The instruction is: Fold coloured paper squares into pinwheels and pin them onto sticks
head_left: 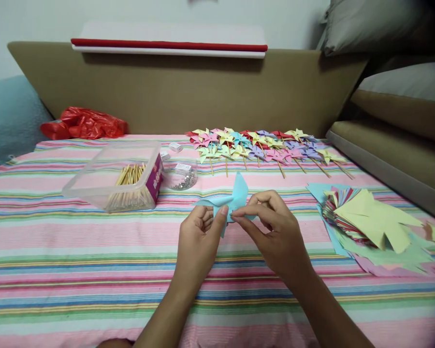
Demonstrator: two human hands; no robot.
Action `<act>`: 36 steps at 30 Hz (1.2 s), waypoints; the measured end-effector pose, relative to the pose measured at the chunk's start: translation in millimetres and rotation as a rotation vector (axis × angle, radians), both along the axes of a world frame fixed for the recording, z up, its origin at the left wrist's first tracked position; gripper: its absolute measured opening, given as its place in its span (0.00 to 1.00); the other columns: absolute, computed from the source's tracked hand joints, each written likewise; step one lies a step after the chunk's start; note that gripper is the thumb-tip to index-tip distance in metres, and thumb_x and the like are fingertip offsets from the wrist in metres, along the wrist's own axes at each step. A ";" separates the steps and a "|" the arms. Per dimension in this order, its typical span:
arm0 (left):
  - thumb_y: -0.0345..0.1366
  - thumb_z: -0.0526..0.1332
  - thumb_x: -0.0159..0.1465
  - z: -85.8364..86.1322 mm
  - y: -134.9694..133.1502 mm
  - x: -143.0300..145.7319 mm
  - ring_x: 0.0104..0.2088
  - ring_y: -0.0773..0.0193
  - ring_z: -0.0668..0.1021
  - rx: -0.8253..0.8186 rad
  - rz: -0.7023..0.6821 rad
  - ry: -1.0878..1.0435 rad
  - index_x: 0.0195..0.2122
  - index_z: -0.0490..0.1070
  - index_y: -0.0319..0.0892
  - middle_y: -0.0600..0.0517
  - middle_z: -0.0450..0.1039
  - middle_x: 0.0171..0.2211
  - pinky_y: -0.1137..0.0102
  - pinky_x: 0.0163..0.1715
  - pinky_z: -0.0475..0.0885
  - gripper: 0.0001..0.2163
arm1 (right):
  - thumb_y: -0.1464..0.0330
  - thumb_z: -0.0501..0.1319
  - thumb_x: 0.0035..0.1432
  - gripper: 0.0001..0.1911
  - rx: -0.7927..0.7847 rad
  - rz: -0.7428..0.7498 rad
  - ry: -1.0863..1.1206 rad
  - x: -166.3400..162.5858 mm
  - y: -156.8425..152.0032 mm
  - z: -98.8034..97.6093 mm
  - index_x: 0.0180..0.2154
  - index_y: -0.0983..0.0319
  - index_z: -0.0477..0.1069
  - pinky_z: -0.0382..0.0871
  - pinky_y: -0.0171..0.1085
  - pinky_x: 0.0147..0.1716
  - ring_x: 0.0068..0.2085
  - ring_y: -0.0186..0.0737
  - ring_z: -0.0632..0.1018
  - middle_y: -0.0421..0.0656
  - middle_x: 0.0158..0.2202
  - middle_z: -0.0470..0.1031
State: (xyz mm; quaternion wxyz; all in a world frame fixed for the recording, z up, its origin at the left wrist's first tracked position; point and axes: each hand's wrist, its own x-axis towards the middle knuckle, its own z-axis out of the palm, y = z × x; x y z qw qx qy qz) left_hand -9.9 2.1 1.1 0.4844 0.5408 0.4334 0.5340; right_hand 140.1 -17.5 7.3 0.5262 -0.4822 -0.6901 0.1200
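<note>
A light blue paper pinwheel [241, 188] with folded blades is held up over the striped cloth. My left hand [205, 232] is closed on it from the left, the thumb pressed on the paper near its middle. My right hand [271, 224] is closed in a pinch at the pinwheel's centre, touching the paper. Something small and dark shows by the right fingertips, too small to name. No stick is visible on this pinwheel.
A clear plastic box [83, 186] of wooden sticks [130, 174] stands left, beside a round clear container [190, 181] with small metal pieces. Several finished pinwheels [257, 145] lie at the back. Cut paper sheets [377, 217] are piled right; a red plastic bag [85, 123] lies back left.
</note>
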 end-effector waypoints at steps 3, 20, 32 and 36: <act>0.47 0.66 0.63 -0.7 -1.6 0.0 0.23 0.71 0.62 -0.008 0.003 -0.006 0.25 0.58 0.43 0.59 0.54 0.22 0.75 0.22 0.59 0.20 | 0.71 0.64 0.63 0.06 0.022 -0.031 -0.035 0.6 0.2 -1.6 0.35 0.56 0.80 0.69 0.42 0.42 0.43 0.42 0.72 0.44 0.43 0.64; 0.42 0.66 0.65 -6.2 -3.1 2.1 0.30 0.67 0.74 0.034 -0.048 -0.056 0.33 0.72 0.42 0.56 0.70 0.26 0.73 0.29 0.67 0.10 | 0.69 0.60 0.66 0.06 -0.099 0.014 -0.035 3.6 -0.7 -0.4 0.38 0.56 0.76 0.63 0.50 0.54 0.52 0.47 0.70 0.45 0.48 0.62; 0.41 0.64 0.66 -1.9 -5.9 0.1 0.30 0.64 0.76 0.079 -0.061 0.017 0.40 0.73 0.43 0.55 0.74 0.27 0.71 0.31 0.68 0.08 | 0.67 0.62 0.66 0.05 -0.212 0.121 0.075 9.2 -0.2 5.7 0.37 0.56 0.76 0.68 0.40 0.44 0.43 0.42 0.75 0.42 0.38 0.74; 0.41 0.64 0.66 -4.1 -5.9 0.8 0.30 0.65 0.76 0.073 -0.066 0.003 0.40 0.72 0.43 0.55 0.73 0.27 0.72 0.31 0.68 0.08 | 0.66 0.64 0.63 0.03 -0.276 0.110 0.187 8.2 -0.2 6.2 0.36 0.57 0.76 0.69 0.38 0.43 0.41 0.40 0.77 0.40 0.37 0.79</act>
